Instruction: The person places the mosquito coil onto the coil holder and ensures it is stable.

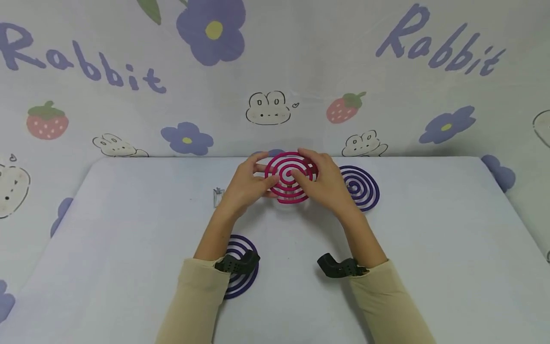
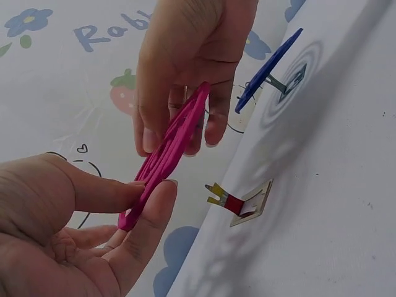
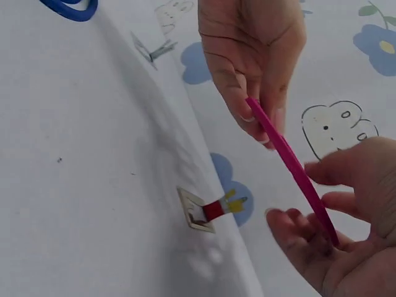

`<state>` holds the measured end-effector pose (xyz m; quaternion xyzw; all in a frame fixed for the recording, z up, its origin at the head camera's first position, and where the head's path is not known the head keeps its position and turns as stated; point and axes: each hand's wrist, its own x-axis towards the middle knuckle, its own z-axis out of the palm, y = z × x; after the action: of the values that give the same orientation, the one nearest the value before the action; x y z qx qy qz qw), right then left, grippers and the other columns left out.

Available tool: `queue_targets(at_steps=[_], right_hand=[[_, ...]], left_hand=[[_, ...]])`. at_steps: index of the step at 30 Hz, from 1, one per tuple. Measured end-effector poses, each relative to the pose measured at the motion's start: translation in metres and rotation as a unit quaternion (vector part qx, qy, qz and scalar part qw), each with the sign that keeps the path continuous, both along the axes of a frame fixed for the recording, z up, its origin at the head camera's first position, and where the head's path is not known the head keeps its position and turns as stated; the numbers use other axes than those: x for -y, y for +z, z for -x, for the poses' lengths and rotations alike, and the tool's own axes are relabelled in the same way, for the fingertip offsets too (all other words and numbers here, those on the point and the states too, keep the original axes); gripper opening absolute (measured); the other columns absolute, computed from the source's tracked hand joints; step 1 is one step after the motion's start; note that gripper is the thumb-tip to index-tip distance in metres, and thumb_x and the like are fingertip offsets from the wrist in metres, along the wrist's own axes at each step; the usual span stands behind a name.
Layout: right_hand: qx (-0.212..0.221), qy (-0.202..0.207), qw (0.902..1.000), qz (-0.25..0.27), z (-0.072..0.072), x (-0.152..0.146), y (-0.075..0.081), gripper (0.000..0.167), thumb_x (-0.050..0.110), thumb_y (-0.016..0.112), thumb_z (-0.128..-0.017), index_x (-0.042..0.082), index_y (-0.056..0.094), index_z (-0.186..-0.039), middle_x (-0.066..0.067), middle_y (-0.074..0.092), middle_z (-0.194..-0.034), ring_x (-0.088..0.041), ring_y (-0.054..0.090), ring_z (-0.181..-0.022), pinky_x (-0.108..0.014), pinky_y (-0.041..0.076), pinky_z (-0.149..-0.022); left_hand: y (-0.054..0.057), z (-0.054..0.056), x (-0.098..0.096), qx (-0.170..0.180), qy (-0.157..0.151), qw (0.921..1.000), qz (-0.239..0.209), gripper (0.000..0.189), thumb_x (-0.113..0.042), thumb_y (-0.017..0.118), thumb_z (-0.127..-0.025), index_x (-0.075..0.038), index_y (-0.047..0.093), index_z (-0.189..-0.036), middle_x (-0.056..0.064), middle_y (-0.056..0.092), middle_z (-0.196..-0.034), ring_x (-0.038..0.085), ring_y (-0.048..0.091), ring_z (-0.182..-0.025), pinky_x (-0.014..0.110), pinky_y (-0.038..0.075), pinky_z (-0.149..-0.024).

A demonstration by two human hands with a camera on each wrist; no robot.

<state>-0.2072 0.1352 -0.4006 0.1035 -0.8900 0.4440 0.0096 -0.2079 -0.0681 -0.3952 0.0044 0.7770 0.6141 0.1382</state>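
Both hands hold one magenta mosquito coil [image 1: 289,200] above the table, its flat face tilted toward the head camera. My left hand [image 1: 249,184] pinches its left rim between thumb and fingers, as the left wrist view shows from the side. On the other rim, my right hand [image 1: 322,179] grips with the thumb across the spiral and fingers behind. Below the coil, a small metal stand [image 2: 250,204] has an upright prong coloured red and yellow. A second metal stand [image 1: 218,197] is just left of my left hand.
To the right of my right hand, a dark blue coil [image 1: 369,191] is raised on its own stand [image 2: 291,86]. Another blue coil [image 1: 253,282] lies nearer, partly hidden under my left wrist. A patterned cloth backdrop [image 1: 301,71] rises behind the white table [image 1: 129,239].
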Motion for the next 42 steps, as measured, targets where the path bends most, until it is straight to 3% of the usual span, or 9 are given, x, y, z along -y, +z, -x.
queue_targets(at_steps=[7, 16, 25, 30, 42], right_hand=[[0.009, -0.036, 0.9991, 0.021, 0.000, 0.008, -0.009, 0.058, 0.017, 0.075, -0.097, 0.007, 0.057, -0.151, -0.020, 0.062, -0.146, -0.036, 0.059, -0.135, -0.052, 0.059, -0.107], [0.011, -0.048, 0.9987, 0.008, 0.003, 0.008, -0.013, 0.055, 0.012, 0.073, -0.097, 0.004, 0.059, -0.149, -0.021, 0.064, -0.145, -0.038, 0.061, -0.134, -0.052, 0.057, -0.110], [0.007, -0.048, 0.9987, -0.015, 0.005, 0.009, -0.018, 0.055, 0.011, 0.073, -0.096, 0.002, 0.059, -0.148, -0.024, 0.063, -0.146, -0.039, 0.058, -0.140, -0.053, 0.052, -0.117], [0.000, -0.041, 0.9988, -0.025, 0.005, 0.009, -0.021, 0.055, 0.010, 0.073, -0.096, 0.001, 0.059, -0.148, -0.024, 0.064, -0.145, -0.040, 0.058, -0.139, -0.053, 0.052, -0.116], [-0.005, -0.037, 0.9985, -0.039, 0.004, 0.012, -0.023, 0.055, 0.011, 0.074, -0.096, 0.002, 0.059, -0.148, -0.025, 0.065, -0.140, -0.040, 0.060, -0.134, -0.053, 0.055, -0.112]], left_hand=[[-0.008, 0.002, 0.001, -0.002, -0.013, 0.9998, 0.013, 0.063, -0.015, 0.071, -0.102, -0.011, 0.046, -0.159, 0.021, 0.059, -0.139, 0.036, 0.073, -0.115, 0.040, 0.067, -0.081], [-0.017, 0.004, -0.008, 0.000, -0.002, 1.0000, -0.002, 0.056, -0.010, 0.071, -0.101, -0.006, 0.051, -0.153, 0.023, 0.061, -0.131, 0.033, 0.074, -0.101, 0.039, 0.067, -0.074], [-0.023, 0.003, -0.012, 0.013, 0.018, 0.9997, 0.008, 0.057, -0.008, 0.072, -0.099, -0.008, 0.050, -0.152, 0.022, 0.061, -0.127, 0.030, 0.073, -0.096, 0.035, 0.067, -0.070], [-0.024, 0.002, -0.013, 0.012, 0.022, 0.9995, 0.018, 0.057, -0.008, 0.072, -0.099, -0.007, 0.051, -0.151, 0.024, 0.062, -0.128, 0.032, 0.074, -0.098, 0.031, 0.066, -0.068], [-0.031, 0.003, -0.011, 0.007, 0.021, 0.9990, 0.038, 0.057, -0.011, 0.074, -0.099, -0.007, 0.052, -0.151, 0.025, 0.067, -0.129, 0.026, 0.074, -0.084, 0.026, 0.064, -0.064]])
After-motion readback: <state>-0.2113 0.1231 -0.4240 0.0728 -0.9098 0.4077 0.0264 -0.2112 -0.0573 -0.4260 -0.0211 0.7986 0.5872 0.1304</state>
